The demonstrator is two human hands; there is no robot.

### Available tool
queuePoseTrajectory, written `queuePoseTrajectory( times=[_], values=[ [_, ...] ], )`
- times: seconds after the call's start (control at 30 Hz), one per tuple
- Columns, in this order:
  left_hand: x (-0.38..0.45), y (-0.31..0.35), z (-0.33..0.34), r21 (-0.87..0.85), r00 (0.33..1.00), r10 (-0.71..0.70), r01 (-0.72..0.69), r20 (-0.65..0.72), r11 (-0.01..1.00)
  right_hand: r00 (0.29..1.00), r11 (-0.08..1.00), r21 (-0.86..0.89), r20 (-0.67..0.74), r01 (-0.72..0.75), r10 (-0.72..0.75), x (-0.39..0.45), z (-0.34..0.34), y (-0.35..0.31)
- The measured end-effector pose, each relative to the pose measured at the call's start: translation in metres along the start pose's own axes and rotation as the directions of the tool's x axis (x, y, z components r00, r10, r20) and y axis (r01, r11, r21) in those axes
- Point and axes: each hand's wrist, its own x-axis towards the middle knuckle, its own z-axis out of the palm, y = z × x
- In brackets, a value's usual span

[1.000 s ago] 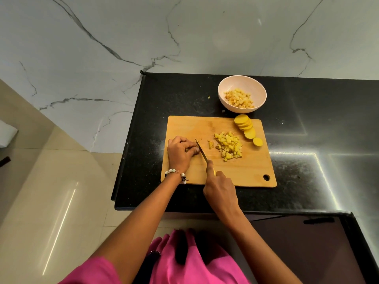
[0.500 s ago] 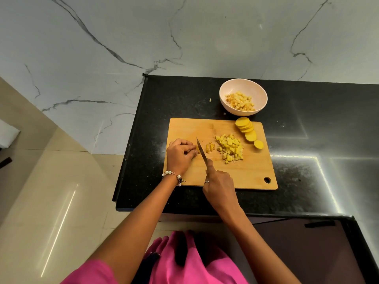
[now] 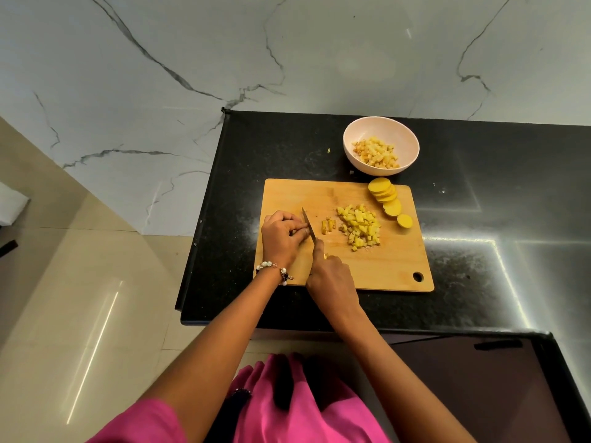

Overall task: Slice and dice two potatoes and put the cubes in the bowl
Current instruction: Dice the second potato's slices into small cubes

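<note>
Since half a second ago: knife blade now sits tight against the left fingertips, and a small cut group lies clear of it on the right. Right hand nearest the worktop edge, fingers wrapped round the knife handle, index finger along the spine, tip pointing away. Left hand just beyond and to the left, fingers curled down, pressing something on the cutting board; the potato piece under them is hidden, can't tell what it grips. Beaded bracelet on the left wrist. Mid-board: pile of potato cubes. Far right corner of board: overlapping potato slices. Past the board on the black worktop: bowl with cubes already inside.
</note>
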Motion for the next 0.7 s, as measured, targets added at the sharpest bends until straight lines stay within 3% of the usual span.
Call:
queuePoseTrajectory(
  times=[0.2,0.4,0.57,0.7],
  values=[
    [-0.002,0.001,0.000,-0.002,1.000,0.000,0.000,-0.023,1.000,0.999,1.000,-0.023,0.037,-0.010,0.011,-0.037,0.003,0.009],
    [0.000,-0.001,-0.008,-0.044,0.999,-0.013,0.015,0.045,0.999,0.997,0.986,0.151,0.029,-0.071,0.068,-0.025,-0.003,0.018],
    [0.001,-0.003,-0.014,-0.142,0.993,-0.107,0.098,-0.054,0.985,1.000,0.967,0.254,0.017,-0.018,0.014,-0.022,-0.005,0.009],
    [0.001,-0.003,-0.017,-0.214,0.971,-0.199,0.168,-0.135,0.962,0.997,0.981,0.192,0.077,-0.036,0.021,-0.020,0.004,0.001]
  ],
)
